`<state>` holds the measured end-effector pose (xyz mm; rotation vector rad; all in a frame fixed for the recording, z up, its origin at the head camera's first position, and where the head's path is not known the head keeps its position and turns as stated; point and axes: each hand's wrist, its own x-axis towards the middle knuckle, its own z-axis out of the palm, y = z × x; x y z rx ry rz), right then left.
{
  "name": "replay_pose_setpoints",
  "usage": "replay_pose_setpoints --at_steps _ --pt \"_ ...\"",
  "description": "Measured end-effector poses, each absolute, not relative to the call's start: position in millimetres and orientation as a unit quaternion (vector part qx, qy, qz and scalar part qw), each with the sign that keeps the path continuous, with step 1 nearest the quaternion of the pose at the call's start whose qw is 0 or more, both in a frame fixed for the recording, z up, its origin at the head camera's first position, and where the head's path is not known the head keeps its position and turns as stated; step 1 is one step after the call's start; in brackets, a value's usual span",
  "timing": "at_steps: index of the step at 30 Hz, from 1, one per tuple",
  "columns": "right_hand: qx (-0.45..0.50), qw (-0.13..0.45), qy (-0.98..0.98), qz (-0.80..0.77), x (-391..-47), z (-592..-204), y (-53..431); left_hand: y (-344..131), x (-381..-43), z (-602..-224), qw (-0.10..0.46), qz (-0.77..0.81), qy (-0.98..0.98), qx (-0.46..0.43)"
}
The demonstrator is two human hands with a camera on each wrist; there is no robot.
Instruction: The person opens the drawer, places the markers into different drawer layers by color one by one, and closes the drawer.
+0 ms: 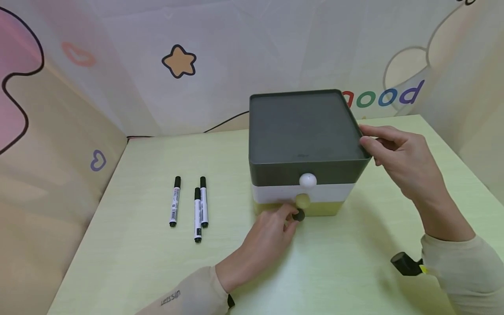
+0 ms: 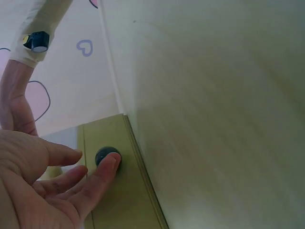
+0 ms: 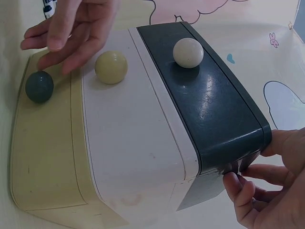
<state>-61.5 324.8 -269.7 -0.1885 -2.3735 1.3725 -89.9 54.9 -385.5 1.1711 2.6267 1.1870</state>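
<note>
- The drawer box [image 1: 303, 127] stands upright right of centre in the head view, between the two hands: the left hand [image 1: 267, 236] is at its lower front, and the right hand [image 1: 407, 159] at its right side.
- Its three stacked drawers are dark on top, white in the middle and yellow-green at the bottom.
- The dark knob [image 1: 299, 215] belongs to the bottom drawer; the left hand's fingertips are right at it. In the left wrist view one fingertip overlaps the knob and another stops just beside it with a gap, so the hand is loosely parted around the knob rather than pinching it.
- The right hand has its fingers extended and slightly bent, the tips touching the dark upper part of the box near its right edge; it is not wrapped around anything.
- The yellow knob [image 1: 303, 201] sits on the white drawer, just above the left fingertips, and the white knob [image 1: 308, 180] on the dark drawer above that.
- Three markers [image 1: 175, 201] with black caps lie left of centre, well apart from both hands; two lie side by side.
- The table [image 1: 138, 267] is pale green, and a printed backdrop [image 1: 220, 65] with a star [image 1: 179, 61] fills the upper frame.
</note>
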Motion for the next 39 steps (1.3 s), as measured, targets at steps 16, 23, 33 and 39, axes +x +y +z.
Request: replay_pose_setpoints --at_steps 16,23,33,39 --pt "-0.071 0.191 -0.848 0.49 -61.6 -269.9 325.9 63.5 -100.5 -389.5 0.022 0.341 0.848 0.404" --pt "-0.069 0.192 -0.846 0.493 -61.3 -270.2 326.5 66.2 -103.2 -391.2 0.018 0.34 0.844 0.414" --pt "-0.067 0.191 -0.849 0.489 -61.7 -270.1 325.6 68.4 -105.3 -390.8 -0.007 0.321 0.85 0.418" --pt "-0.068 0.191 -0.853 0.481 -60.6 -269.0 325.5 69.6 -104.7 -390.5 0.002 0.329 0.846 0.419"
